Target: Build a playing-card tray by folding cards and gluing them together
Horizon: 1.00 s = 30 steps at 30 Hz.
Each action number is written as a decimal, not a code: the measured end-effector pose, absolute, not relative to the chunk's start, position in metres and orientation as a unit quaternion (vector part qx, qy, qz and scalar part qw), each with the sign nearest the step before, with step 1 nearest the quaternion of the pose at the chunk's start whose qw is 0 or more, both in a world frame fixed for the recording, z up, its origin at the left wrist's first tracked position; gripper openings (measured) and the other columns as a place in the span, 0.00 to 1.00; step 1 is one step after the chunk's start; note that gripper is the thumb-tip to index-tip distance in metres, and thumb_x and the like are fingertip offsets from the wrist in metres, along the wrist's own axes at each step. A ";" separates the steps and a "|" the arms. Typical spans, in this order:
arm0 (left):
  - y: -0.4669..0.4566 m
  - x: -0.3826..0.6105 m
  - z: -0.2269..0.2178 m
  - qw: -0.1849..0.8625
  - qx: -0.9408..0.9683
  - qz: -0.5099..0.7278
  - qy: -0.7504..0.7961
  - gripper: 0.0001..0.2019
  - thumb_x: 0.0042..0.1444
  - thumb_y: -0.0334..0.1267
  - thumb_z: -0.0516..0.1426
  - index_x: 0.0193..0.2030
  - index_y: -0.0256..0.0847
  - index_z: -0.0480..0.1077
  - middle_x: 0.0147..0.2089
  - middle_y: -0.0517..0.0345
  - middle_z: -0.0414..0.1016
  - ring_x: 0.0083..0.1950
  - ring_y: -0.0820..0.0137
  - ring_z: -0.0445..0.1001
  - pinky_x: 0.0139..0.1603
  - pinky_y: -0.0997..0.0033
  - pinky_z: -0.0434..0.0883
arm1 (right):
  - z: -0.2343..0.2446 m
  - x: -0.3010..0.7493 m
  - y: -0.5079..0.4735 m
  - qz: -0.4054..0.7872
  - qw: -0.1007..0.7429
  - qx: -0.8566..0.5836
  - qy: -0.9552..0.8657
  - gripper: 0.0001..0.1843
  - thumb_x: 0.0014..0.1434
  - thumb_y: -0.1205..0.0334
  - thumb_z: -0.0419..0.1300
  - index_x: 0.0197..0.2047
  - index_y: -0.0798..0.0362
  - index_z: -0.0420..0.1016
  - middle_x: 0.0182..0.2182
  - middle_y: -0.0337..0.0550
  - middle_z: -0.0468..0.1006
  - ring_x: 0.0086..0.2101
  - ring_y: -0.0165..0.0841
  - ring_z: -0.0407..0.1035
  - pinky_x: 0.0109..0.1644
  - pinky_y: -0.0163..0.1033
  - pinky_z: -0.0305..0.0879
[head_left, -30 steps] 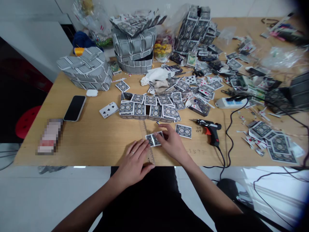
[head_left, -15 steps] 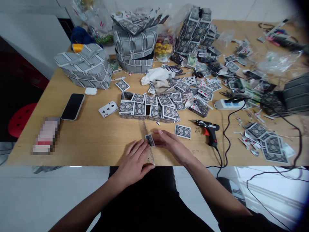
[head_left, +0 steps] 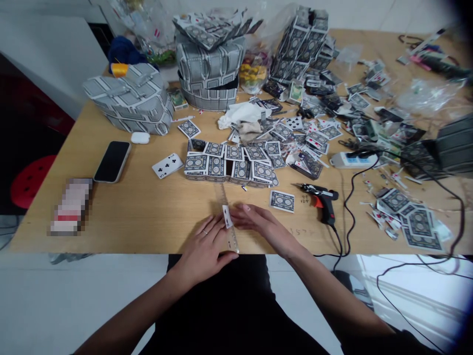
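Observation:
Flat on the table, my left hand (head_left: pixel 205 246) lies with its fingers stretched out, pressing on a clear ruler (head_left: pixel 232 241). At its fingertips a playing card (head_left: pixel 226 216) is folded up along the ruler, with its white face showing. My right hand (head_left: pixel 258 222) touches the card's right side with extended fingers, its thumb apart and not pinching. Part of the card is hidden by the hands. Beyond the ruler stands a low box-like piece made of playing cards (head_left: pixel 216 166). One card (head_left: pixel 282 201) lies face down to the right of my right hand.
A black glue gun (head_left: pixel 321 199) with a cable lies on the right, near a white power strip (head_left: pixel 353 160). Woven grey baskets (head_left: pixel 129 101) and scattered cards fill the back. A phone (head_left: pixel 112 161) and an earbud case (head_left: pixel 140 138) lie left.
The small card has turned up at the ruler, so its white face shows instead of its patterned back. My right fingers have shifted slightly; my left hand stays pressed down.

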<state>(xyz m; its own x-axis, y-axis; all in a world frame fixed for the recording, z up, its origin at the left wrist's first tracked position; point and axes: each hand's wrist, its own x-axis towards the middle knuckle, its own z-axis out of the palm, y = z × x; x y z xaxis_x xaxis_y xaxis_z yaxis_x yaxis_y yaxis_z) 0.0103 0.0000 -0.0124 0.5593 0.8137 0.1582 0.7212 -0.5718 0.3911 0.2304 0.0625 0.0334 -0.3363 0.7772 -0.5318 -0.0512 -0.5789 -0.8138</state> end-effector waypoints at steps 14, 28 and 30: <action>-0.001 0.009 -0.019 0.123 0.873 0.172 0.439 0.35 0.69 0.62 0.59 0.69 0.33 0.69 0.75 0.38 0.71 0.78 0.50 0.67 0.77 0.45 0.66 | 0.034 0.226 0.080 0.684 0.292 -0.533 -0.403 0.31 0.66 0.33 0.64 0.55 0.52 0.82 0.45 0.50 0.88 0.48 0.46 0.83 0.61 0.56 0.76; 0.000 0.011 -0.014 0.139 0.866 0.180 0.446 0.35 0.68 0.58 0.62 0.72 0.34 0.66 0.74 0.37 0.71 0.76 0.48 0.68 0.77 0.44 0.66 | 0.024 0.227 0.065 0.621 0.294 -0.493 -0.533 0.25 0.65 0.45 0.68 0.59 0.51 0.76 0.50 0.48 0.85 0.50 0.40 0.80 0.57 0.48 0.77; -0.001 0.011 -0.012 0.146 0.863 0.180 0.448 0.35 0.68 0.56 0.62 0.72 0.33 0.66 0.75 0.36 0.70 0.77 0.48 0.67 0.78 0.43 0.65 | 0.015 0.228 0.063 0.584 0.302 -0.520 -0.546 0.25 0.62 0.51 0.70 0.58 0.51 0.75 0.47 0.46 0.85 0.46 0.40 0.80 0.54 0.47 0.77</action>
<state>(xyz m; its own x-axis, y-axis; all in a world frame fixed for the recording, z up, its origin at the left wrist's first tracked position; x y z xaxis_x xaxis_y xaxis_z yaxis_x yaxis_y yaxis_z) 0.0110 -0.0005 -0.0117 0.5336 0.8263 0.1803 0.7211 -0.5559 0.4135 0.2278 0.0625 0.0154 -0.2770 0.9197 -0.2783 0.2156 -0.2228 -0.9507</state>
